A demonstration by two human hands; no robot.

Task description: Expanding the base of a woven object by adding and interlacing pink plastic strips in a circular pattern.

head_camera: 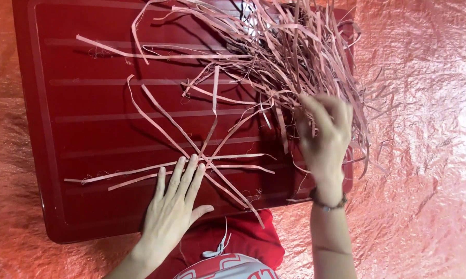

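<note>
Flat and spread, the left hand (173, 201) presses palm-down on the red plastic board (88, 119), its fingertips (191, 160) resting on the spot where several loose strips cross; it grasps nothing, only pins them; the right hand (326, 137) reaches into the near edge of the tangled bundle of strips (295, 51) with fingers curled loosely among them, though whether it has any pinched cannot be told, since the strips hide the fingertips; a thin bracelet (327, 204) circles that wrist.

The strips are long, narrow, pale pink ribbons, flat like split straw or raffia, some frayed into fine threads at their ends; most lie heaped in the bundle at the far right corner of the board, spilling over the board's right edge; a few loose strips (191, 150) lie singly across the board's middle, fanning from the crossing under the left fingertips towards the board's left side and far edge.

The board is a ribbed, shallow-rimmed slab with rounded corners; it lies on a crinkled shiny sheet (424, 155) tinted pink-red, which shows on every side of the board; red clothing (238, 240) sits at the board's near edge, between the two forearms.
</note>
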